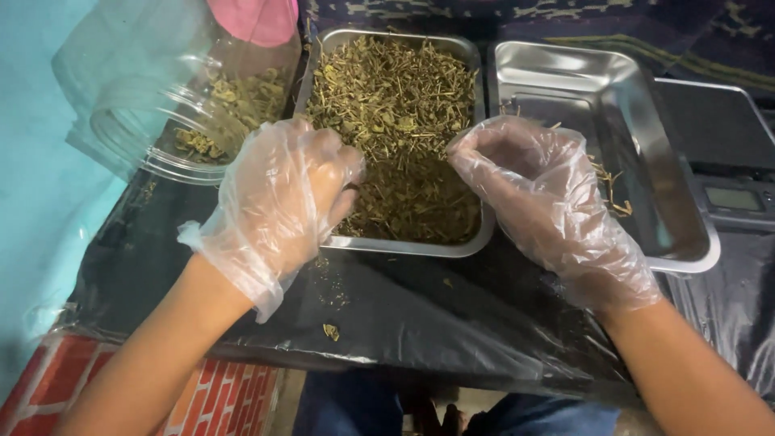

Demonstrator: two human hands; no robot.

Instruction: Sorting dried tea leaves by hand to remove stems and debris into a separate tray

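Observation:
A steel tray (476, 234) in the middle is heaped with dried green-brown herbs (400, 113). My left hand (282, 194), in a loose clear plastic glove, rests on the tray's near left corner with its fingers curled into the herbs. My right hand (545, 198), gloved the same way, hovers over the tray's right rim with fingers bent inward; whether it holds any herb bits is hidden. A second steel tray (686, 242) to the right holds only a few stray stems (613, 190).
A clear plastic jar (153, 105) lies on its side at the upper left with some herbs inside, a pink lid-like thing (258, 20) behind it. A digital scale (731, 161) sits at the right. Black plastic sheet (420, 315) covers the table, with loose herb crumbs.

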